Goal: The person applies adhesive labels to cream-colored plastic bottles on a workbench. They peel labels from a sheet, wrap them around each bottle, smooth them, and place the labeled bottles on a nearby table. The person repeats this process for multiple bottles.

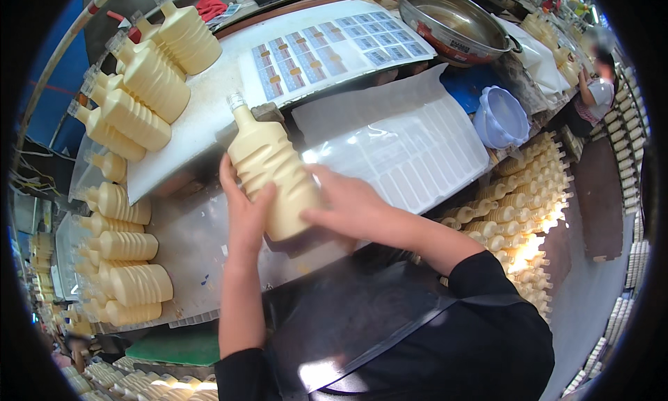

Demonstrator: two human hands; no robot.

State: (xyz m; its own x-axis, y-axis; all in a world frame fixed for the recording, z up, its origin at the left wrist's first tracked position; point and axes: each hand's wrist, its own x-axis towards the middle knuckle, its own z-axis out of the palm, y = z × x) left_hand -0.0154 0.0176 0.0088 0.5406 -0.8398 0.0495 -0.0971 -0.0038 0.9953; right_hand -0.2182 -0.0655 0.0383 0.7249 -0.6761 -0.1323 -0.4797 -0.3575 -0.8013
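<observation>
Cream ridged bottle (270, 157), which I gripped two-handed, left hand (245, 209) and right hand (346, 205) half-curled against opposite sides

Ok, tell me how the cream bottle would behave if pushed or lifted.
The cream bottle would probably tip, being taller than wide. Its moulded ridges should resist slipping. It seems fairly stiff, showing no obvious dent between the hands.

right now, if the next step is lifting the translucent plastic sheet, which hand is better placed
Probably the right hand: it grips the ribbed cream bottle on the side nearer the translucent plastic sheet. The left hand is across the bottle, farther away, and could perhaps steady it.
</observation>
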